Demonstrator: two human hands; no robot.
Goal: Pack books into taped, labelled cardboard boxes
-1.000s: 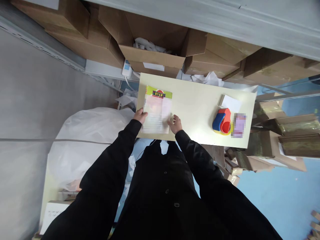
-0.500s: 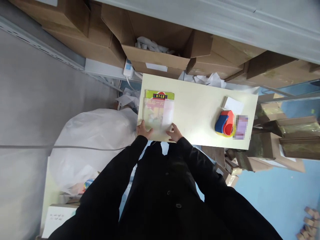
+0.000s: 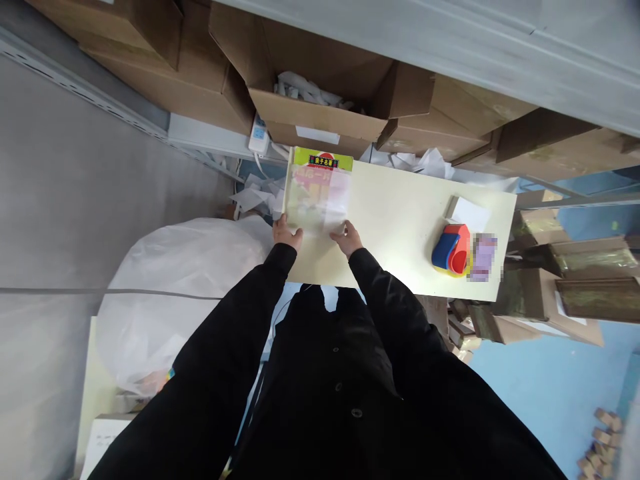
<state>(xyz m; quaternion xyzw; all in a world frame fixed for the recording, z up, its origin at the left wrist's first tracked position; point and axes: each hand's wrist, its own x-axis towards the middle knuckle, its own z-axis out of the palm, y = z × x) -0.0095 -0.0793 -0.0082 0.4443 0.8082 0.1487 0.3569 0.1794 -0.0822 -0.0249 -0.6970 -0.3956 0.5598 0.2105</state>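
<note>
A book with a bright green and red top strip lies on the pale table. A translucent sleeve covers most of it below that strip, with a whiter band down its right side. My left hand grips the lower left corner, thumb apart from the fingers. At the lower right corner, my right hand holds the edge between thumb and bent fingers. The exact finger contact under the sleeve is hidden.
On the table's right side sit a red and blue tape dispenser, a white stack and a blurred purple item. Open cardboard boxes line the back shelf. A large white plastic bag bulges at left.
Both hands and the sleeved book have moved away from me, toward the table's back edge. The items on the right have stayed in place.
</note>
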